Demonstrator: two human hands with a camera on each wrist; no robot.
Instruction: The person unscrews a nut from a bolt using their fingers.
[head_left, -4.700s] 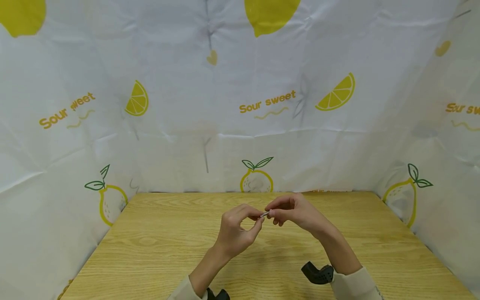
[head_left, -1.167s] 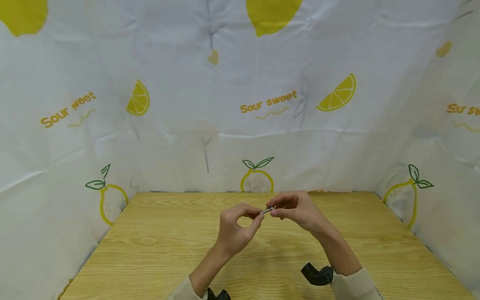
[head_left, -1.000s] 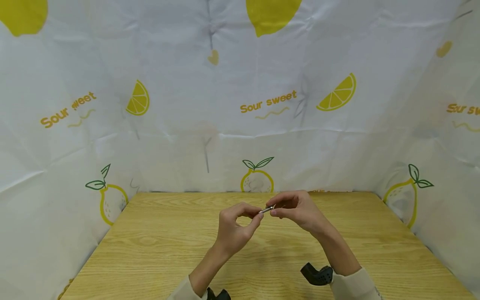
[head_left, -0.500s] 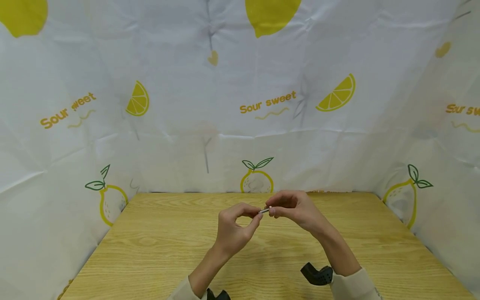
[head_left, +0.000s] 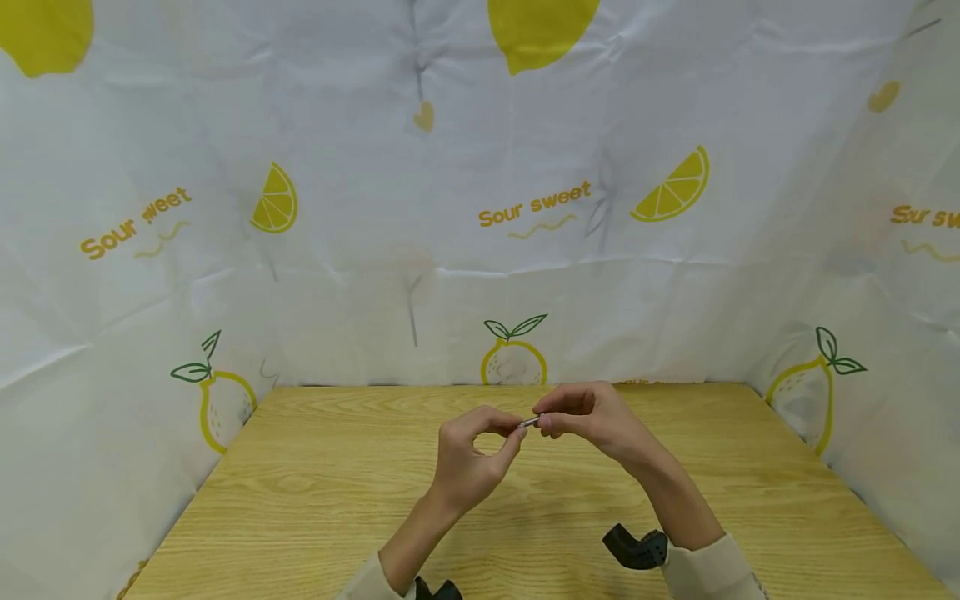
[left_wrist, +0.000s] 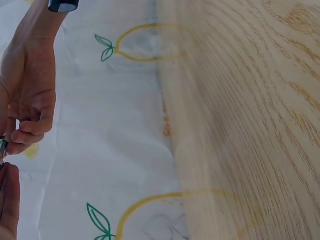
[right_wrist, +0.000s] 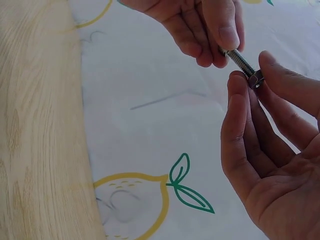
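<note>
Both hands meet in mid-air above the table, joined by a slim metal bolt point(right_wrist: 241, 62) with a threaded shaft. My left hand point(head_left: 472, 458) pinches one end of the bolt between thumb and fingertips, and those fingers hide that end. At the other end, a hex nut point(right_wrist: 256, 79) sits round the shaft. My right hand point(head_left: 600, 421) holds the nut between thumb and forefinger, its remaining fingers loosely bent. In the left wrist view the right hand point(left_wrist: 32, 90) shows palm side at the left edge, above the left fingers point(left_wrist: 11, 195).
Below the hands lies a wood-grain table point(head_left: 315, 500). A white sheet point(head_left: 360, 208) printed with lemons encloses it at the back and both sides. Each wrist carries a black device, such as the one point(head_left: 636, 547) at the right cuff.
More of the bolt shows between the hands than several seconds ago. Over the last second the right thumb and forefinger have shifted round the nut, covering it in the head view. The left hand stays nearly still.
</note>
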